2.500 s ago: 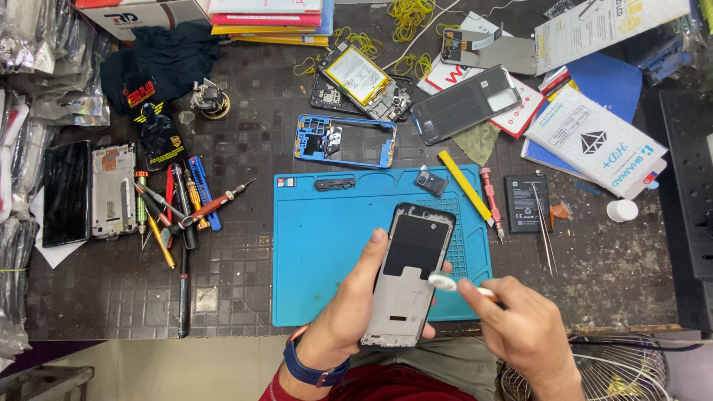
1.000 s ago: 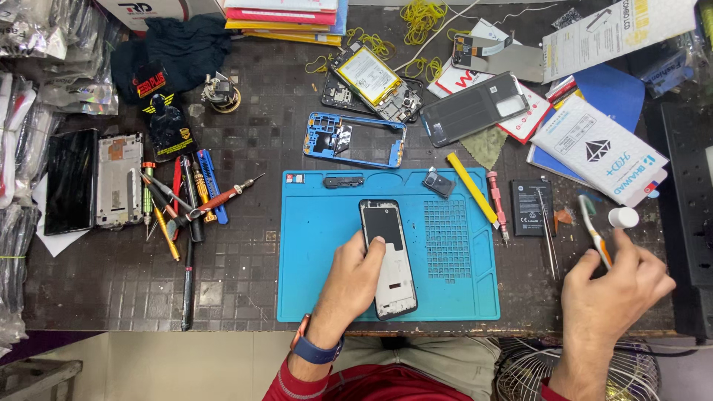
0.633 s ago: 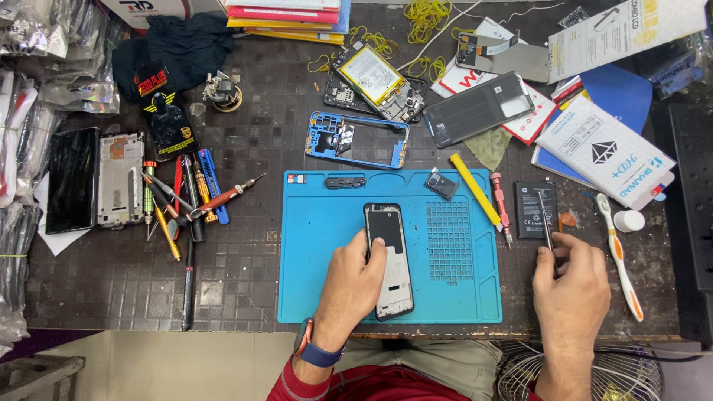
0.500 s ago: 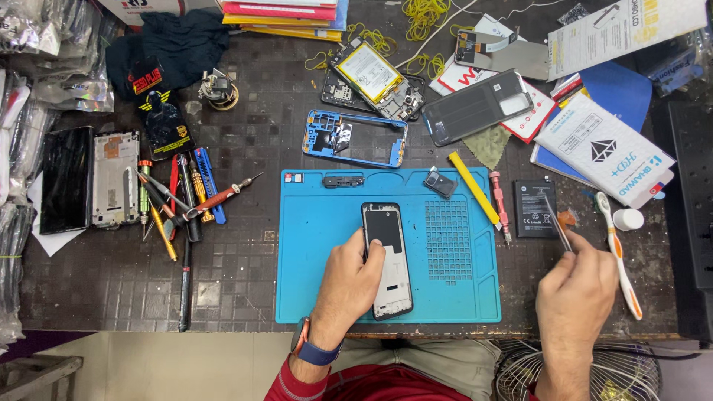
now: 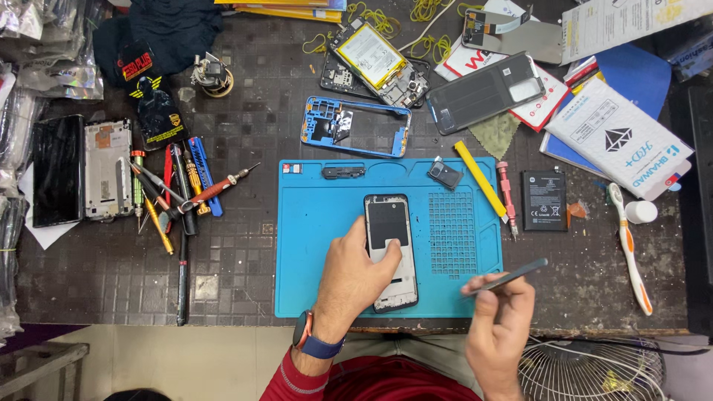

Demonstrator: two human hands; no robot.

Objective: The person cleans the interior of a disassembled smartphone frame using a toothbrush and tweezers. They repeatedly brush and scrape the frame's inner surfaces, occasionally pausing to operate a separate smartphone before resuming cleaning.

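1. The left hand [image 5: 356,271] lies flat on the lower part of a phone frame [image 5: 389,249], fingers spread over it and thumb along its side, pressing it down rather than gripping it.
2. The right hand [image 5: 499,319] is closed in a pinch on thin grey tweezers [image 5: 509,276], which point up and to the right, above the mat's lower right corner and clear of the phone frame.
3. The phone frame rests upright in the middle of a blue work mat [image 5: 319,245], its dark upper half showing above the left hand.
4. On the mat's top edge sit a small black strip [image 5: 343,172] and a small dark camera part [image 5: 445,175].
5. A yellow pry tool [image 5: 480,179] lies slanted across the mat's upper right corner, with a black battery [image 5: 544,200] just beyond it.
6. A white and orange toothbrush [image 5: 630,249] lies further right on the table [image 5: 230,275].
7. Left of the mat is a heap of screwdrivers [image 5: 178,193].
8. Above the mat lies a blue phone shell [image 5: 355,126].
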